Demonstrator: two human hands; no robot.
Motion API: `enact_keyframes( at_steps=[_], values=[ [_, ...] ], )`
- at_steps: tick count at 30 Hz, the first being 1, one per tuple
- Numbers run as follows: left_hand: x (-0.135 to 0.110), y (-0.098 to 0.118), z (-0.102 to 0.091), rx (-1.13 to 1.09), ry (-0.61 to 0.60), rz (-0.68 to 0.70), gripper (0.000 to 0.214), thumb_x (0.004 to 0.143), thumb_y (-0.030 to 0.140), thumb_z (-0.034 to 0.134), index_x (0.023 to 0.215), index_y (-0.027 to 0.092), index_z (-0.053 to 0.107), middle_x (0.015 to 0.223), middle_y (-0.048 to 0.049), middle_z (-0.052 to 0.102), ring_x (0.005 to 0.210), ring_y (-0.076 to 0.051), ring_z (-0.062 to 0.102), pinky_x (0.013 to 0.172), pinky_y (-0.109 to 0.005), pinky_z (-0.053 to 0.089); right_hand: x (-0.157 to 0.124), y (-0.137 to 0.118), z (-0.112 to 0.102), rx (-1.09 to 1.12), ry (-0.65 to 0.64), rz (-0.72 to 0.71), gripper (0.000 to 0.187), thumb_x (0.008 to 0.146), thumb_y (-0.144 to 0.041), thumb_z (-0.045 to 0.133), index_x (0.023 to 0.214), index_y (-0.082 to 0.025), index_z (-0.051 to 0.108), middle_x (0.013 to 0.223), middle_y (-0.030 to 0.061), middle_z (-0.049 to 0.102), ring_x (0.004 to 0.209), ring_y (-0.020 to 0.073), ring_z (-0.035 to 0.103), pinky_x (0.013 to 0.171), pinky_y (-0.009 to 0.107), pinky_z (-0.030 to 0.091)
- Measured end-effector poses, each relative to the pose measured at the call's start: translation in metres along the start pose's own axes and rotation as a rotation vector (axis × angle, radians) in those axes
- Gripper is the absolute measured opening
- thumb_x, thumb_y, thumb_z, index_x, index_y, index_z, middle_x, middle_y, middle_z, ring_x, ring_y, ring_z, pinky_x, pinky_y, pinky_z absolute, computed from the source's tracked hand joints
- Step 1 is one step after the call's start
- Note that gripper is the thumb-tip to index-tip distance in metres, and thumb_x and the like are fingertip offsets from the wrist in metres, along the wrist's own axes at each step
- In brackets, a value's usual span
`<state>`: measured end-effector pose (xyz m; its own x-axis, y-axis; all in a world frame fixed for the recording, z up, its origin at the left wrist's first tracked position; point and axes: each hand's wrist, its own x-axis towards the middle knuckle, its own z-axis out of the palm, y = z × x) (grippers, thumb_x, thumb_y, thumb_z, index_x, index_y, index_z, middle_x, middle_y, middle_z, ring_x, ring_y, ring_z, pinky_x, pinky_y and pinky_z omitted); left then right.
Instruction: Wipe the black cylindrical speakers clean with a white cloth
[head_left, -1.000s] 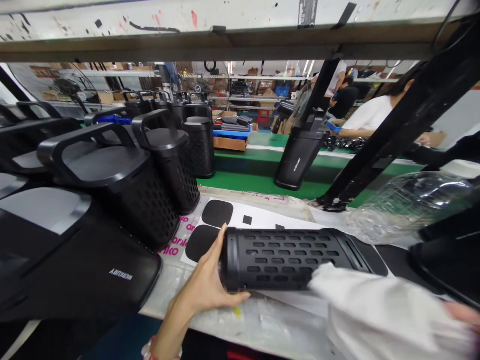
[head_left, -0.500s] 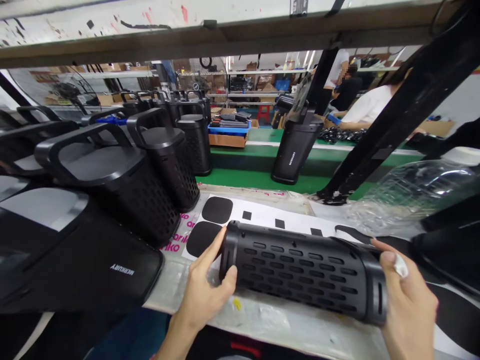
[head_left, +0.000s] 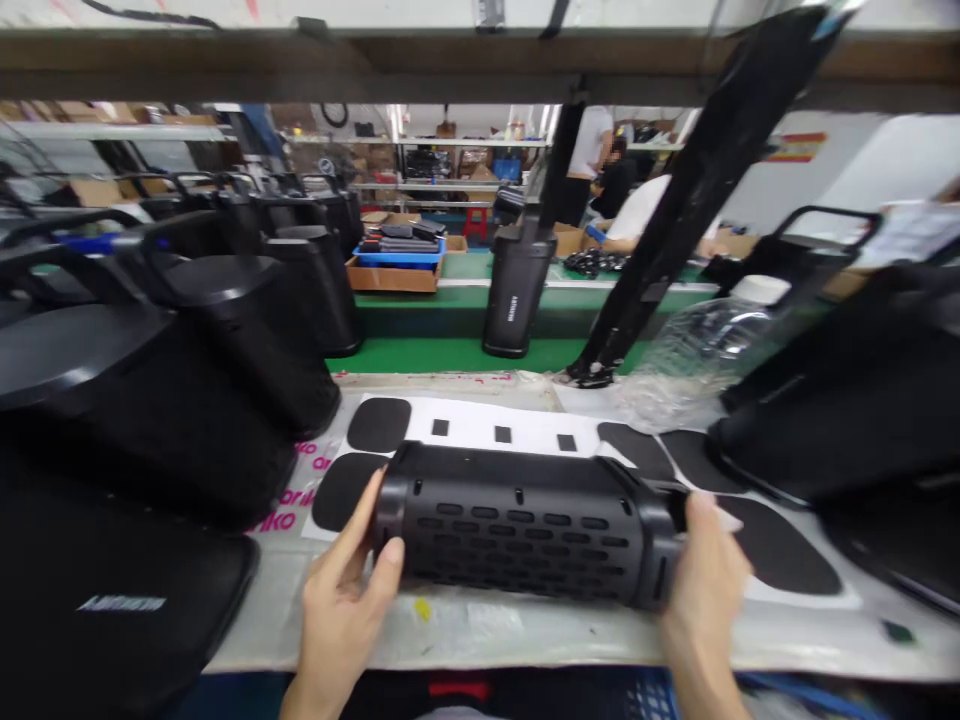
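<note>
A black cylindrical speaker body (head_left: 525, 520) with slotted grille holes lies on its side across the front of the workbench. My left hand (head_left: 349, 600) grips its left end, thumb on the front face. Around its right end wraps my right hand (head_left: 701, 590). Behind it lies a white backing sheet (head_left: 525, 428) carrying black adhesive pads (head_left: 379, 424) and small black squares.
Rows of black handled speakers (head_left: 225, 330) crowd the left side. More black units (head_left: 847, 430) stand at the right, beside a clear plastic bottle (head_left: 697, 360). A green conveyor (head_left: 457, 352) runs behind, with an upright speaker (head_left: 517, 290). Other people sit at the far right.
The speaker body has been pulled nearer and levelled. My right hand has closed round its right end. The view has swung to the right.
</note>
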<state>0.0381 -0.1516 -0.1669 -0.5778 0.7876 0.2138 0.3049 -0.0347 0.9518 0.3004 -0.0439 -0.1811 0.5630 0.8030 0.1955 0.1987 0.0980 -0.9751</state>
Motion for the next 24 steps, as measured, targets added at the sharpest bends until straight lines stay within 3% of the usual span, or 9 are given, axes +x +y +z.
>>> enact_keyframes(
  at_steps=[3,8,11,15,17,20,22,24],
  values=[
    [-0.001,0.004,0.000,-0.031,0.001,-0.061,0.055,0.088,0.043,0.061,0.139,0.025,0.052,0.137,0.0034,0.060,0.127,-0.025,0.055,0.114,-0.036,0.036,-0.003,-0.001,0.000,0.116,0.040,0.185,0.049,0.080,-0.062,0.058,0.081,-0.014,0.063,0.063,-0.0006,0.056,0.057,0.0155,0.050,0.053,0.028,0.039],
    [0.010,-0.008,-0.009,-0.098,-0.195,-0.023,0.073,0.084,0.049,0.064,0.148,0.024,0.037,0.153,-0.0037,0.041,0.142,-0.031,0.035,0.117,-0.045,0.030,-0.009,-0.028,0.000,0.435,0.114,0.270,0.036,0.072,-0.050,0.065,0.057,-0.019,0.053,0.051,-0.0043,0.047,0.045,0.0104,0.043,0.044,0.024,0.033],
    [0.014,-0.012,-0.015,-0.011,-0.299,-0.064,0.084,0.080,0.059,0.064,0.149,0.022,0.034,0.150,-0.0092,0.046,0.140,-0.032,0.038,0.117,-0.047,0.029,-0.008,-0.049,-0.002,0.461,0.097,0.096,0.046,0.073,-0.046,0.060,0.041,-0.021,0.038,0.041,-0.0055,0.031,0.039,0.0075,0.029,0.040,0.024,0.023],
    [0.018,-0.005,-0.016,0.021,-0.315,-0.003,0.094,0.078,0.061,0.065,0.153,0.024,0.020,0.154,-0.0102,0.039,0.144,-0.031,0.032,0.119,-0.047,0.021,0.009,-0.061,0.008,0.360,-0.011,-0.182,0.050,0.074,-0.051,0.052,0.036,-0.022,0.037,0.038,-0.0032,0.031,0.040,0.0087,0.031,0.044,0.027,0.025],
    [0.020,-0.001,-0.011,0.010,-0.308,0.004,0.096,0.079,0.060,0.064,0.154,0.025,0.016,0.156,-0.0099,0.035,0.143,-0.030,0.032,0.119,-0.046,0.019,0.022,-0.055,0.015,0.310,-0.097,-0.170,0.052,0.075,-0.056,0.051,0.037,-0.022,0.041,0.040,-0.0020,0.037,0.042,0.0101,0.036,0.048,0.028,0.031],
    [0.022,0.001,-0.003,-0.042,-0.316,-0.062,0.095,0.081,0.059,0.063,0.154,0.028,0.011,0.156,-0.0078,0.036,0.142,-0.028,0.036,0.118,-0.042,0.025,0.034,-0.040,0.013,0.177,-0.217,-0.129,0.048,0.078,-0.055,0.056,0.051,-0.016,0.062,0.053,0.0031,0.057,0.054,0.0158,0.052,0.059,0.030,0.039],
    [0.021,0.002,0.000,-0.090,-0.320,-0.104,0.095,0.082,0.058,0.062,0.155,0.029,0.009,0.156,-0.0062,0.036,0.143,-0.026,0.035,0.117,-0.039,0.028,0.032,-0.034,0.004,0.047,-0.129,-0.222,0.048,0.085,-0.054,0.053,0.074,-0.013,0.074,0.075,0.0077,0.069,0.074,0.0215,0.061,0.072,0.033,0.042],
    [0.019,0.002,0.001,-0.132,-0.315,-0.119,0.097,0.081,0.058,0.064,0.155,0.029,0.009,0.157,-0.0057,0.034,0.143,-0.027,0.033,0.117,-0.039,0.029,0.022,-0.033,-0.006,-0.091,0.061,-0.383,0.053,0.093,-0.053,0.040,0.092,-0.013,0.075,0.093,0.0096,0.072,0.091,0.0249,0.063,0.082,0.035,0.042]
  ],
)
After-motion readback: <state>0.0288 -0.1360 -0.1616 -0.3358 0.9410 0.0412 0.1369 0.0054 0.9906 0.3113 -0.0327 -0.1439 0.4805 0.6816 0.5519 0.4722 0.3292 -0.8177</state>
